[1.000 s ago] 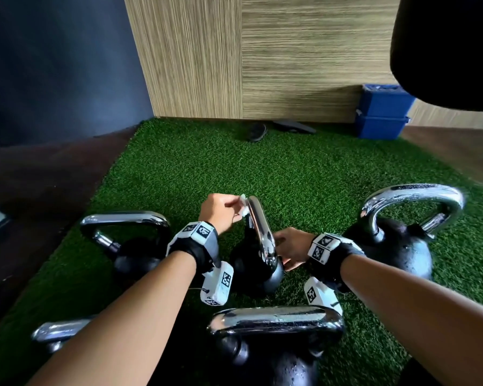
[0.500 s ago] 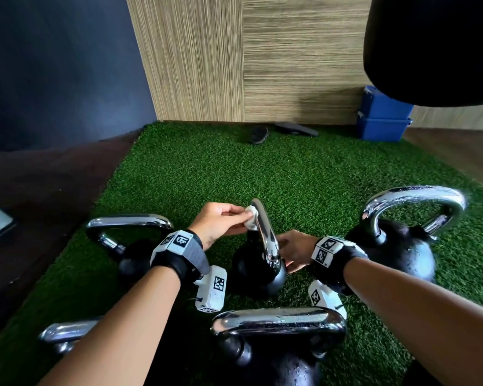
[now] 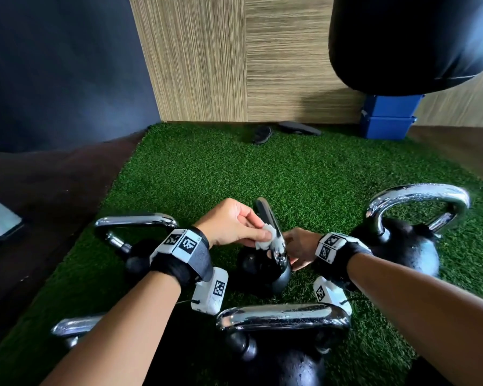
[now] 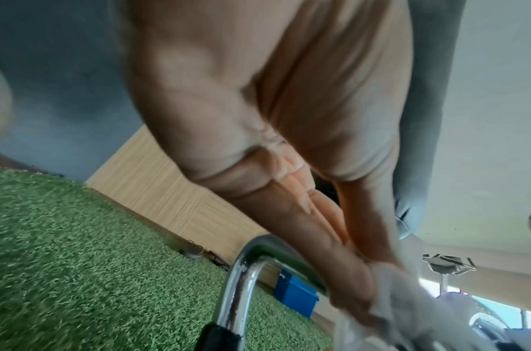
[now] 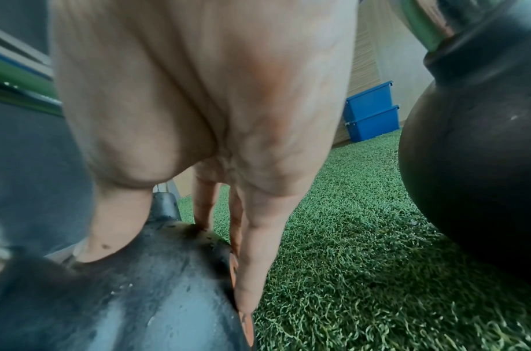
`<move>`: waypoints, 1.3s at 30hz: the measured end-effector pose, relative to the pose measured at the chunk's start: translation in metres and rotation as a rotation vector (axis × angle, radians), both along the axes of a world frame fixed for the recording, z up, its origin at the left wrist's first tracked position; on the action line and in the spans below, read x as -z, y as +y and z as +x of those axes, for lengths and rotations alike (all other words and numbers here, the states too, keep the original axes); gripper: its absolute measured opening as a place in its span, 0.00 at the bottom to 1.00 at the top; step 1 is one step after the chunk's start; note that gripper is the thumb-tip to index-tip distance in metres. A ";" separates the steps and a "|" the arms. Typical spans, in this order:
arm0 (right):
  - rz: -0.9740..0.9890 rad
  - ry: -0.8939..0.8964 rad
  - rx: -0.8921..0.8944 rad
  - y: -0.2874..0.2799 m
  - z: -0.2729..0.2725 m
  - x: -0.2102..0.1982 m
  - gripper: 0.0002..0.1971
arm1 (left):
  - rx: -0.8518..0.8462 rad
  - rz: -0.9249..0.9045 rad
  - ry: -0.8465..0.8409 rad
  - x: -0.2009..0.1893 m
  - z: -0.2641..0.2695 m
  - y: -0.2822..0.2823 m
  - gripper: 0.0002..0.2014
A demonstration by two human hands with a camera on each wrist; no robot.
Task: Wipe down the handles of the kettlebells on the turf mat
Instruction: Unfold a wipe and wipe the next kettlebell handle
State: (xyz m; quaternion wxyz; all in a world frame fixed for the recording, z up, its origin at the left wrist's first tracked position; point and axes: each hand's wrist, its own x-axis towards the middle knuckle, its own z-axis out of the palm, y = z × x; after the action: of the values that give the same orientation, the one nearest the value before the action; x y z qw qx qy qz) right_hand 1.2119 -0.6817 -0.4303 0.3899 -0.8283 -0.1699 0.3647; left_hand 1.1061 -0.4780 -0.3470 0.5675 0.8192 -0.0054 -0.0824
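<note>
A small black kettlebell with a chrome handle stands mid-mat on the green turf mat. My left hand pinches a crumpled white wipe against the near side of that handle; the left wrist view shows the wipe beside the handle. My right hand rests on the kettlebell's right side, its straight fingers pressed against the black ball.
Other chrome-handled kettlebells stand around: one left, one right, one close in front, a handle at lower left. Blue bins and dark slippers lie by the wooden wall. A black punching bag hangs upper right.
My left hand slid the wipe from the top of the handle down its near side toward me. The right hand stayed on the kettlebell body.
</note>
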 end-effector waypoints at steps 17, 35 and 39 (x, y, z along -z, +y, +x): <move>-0.080 -0.006 0.035 0.004 -0.009 -0.005 0.16 | -0.030 0.147 -0.215 0.059 -0.049 -0.023 0.12; 0.646 -0.253 0.124 0.016 -0.035 -0.121 0.13 | -0.318 -0.226 -0.362 -0.036 -0.018 0.017 0.11; 0.734 -0.087 0.109 0.024 -0.033 -0.122 0.15 | -0.311 -0.096 -0.415 -0.036 -0.016 0.014 0.14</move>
State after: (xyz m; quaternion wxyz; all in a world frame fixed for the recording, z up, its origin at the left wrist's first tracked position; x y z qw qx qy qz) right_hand 1.1790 -0.6573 -0.3083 0.6724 -0.6558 -0.2614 0.2227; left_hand 1.0901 -0.4635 -0.3107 0.5982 0.7817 0.0005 0.1762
